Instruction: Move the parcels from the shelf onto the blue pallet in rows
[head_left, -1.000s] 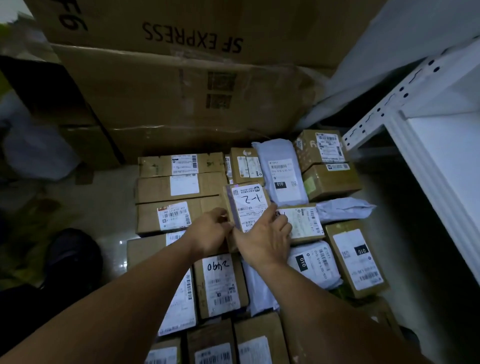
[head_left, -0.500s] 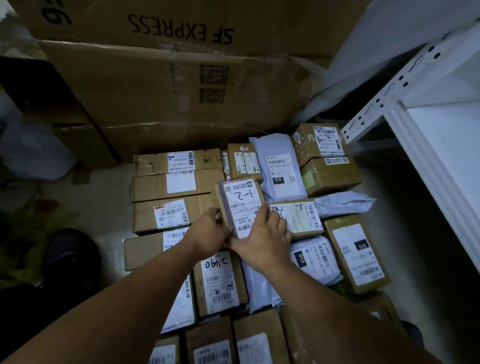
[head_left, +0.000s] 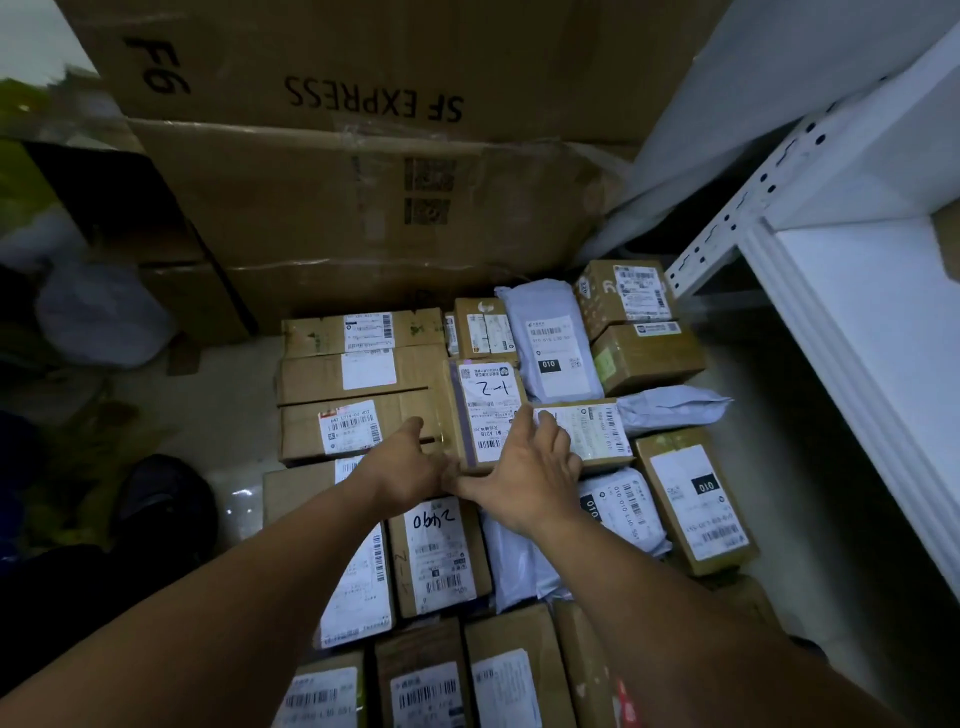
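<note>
Mid-stack, hand-marked parcel (head_left: 488, 410) lies flat, slotted into a row. Left hand (head_left: 410, 462) and right hand (head_left: 524, 478) rest against it, grip slack, fingers straight. Around it, neighbouring parcels (head_left: 363, 374) already sit in several rows. White shelf (head_left: 857, 322) stands right of it; what remains there is out of view.

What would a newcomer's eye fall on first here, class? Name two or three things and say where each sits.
The left hand and right hand rest at centre on a parcel scrawled 1-2, set among packed rows of boxes. Behind them looms a big carton printed SF EXPRESS, upside down. A white shelf stands on the right.
</note>
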